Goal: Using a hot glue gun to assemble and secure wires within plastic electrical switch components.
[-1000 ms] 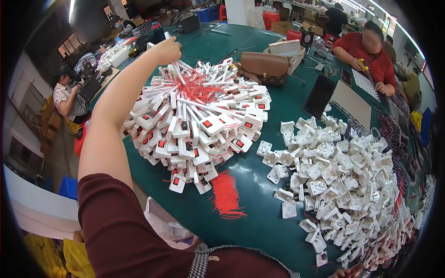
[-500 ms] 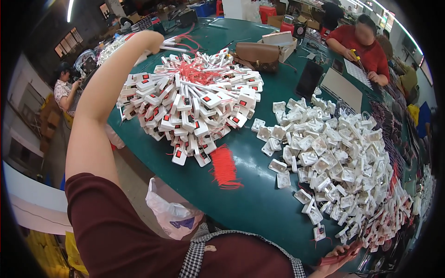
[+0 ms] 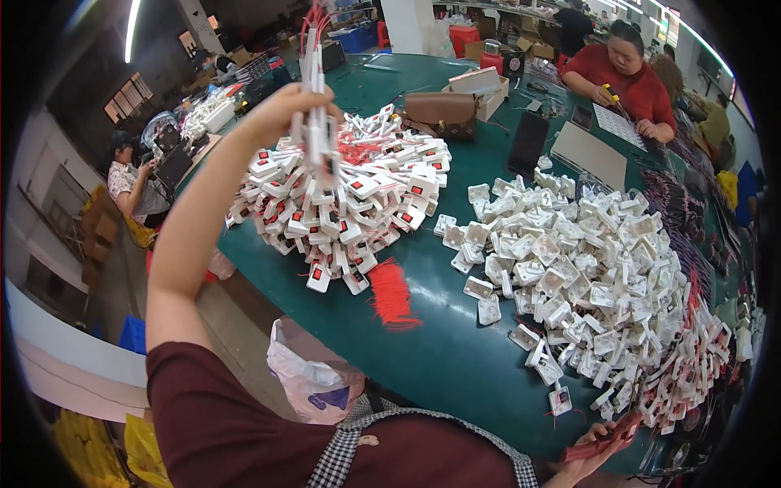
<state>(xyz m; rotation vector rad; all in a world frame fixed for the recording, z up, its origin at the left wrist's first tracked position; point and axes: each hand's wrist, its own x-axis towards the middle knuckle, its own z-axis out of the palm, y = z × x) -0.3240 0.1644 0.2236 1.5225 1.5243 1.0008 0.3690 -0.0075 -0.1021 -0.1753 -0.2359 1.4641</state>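
Left hand (image 3: pixel 281 114) is pinching a white switch bundle (image 3: pixel 316 122) by its red wires up top-center – keep it clear of the desk (image 3: pixel 439 358) pile – right hand (image 3: pixel 598 443), lower right, grips something red.

Materials and finishes: white plastic parts on a green table

The left hand (image 3: pixel 281 114) is gripping a bunch of smooth white plastic switch units (image 3: pixel 316 122) with thin red wires (image 3: pixel 313 16). The same glossy plastic, with red inserts, is showing across the wired pile (image 3: pixel 350 203); the loose white housings (image 3: pixel 586 276) are looking more matt. The table (image 3: pixel 439 342) is presenting a smooth green surface with a soft sheen. The brown bag (image 3: pixel 439 112) is appearing leather-like, and the plastic bag (image 3: pixel 313 386) is looking thin and crinkled.
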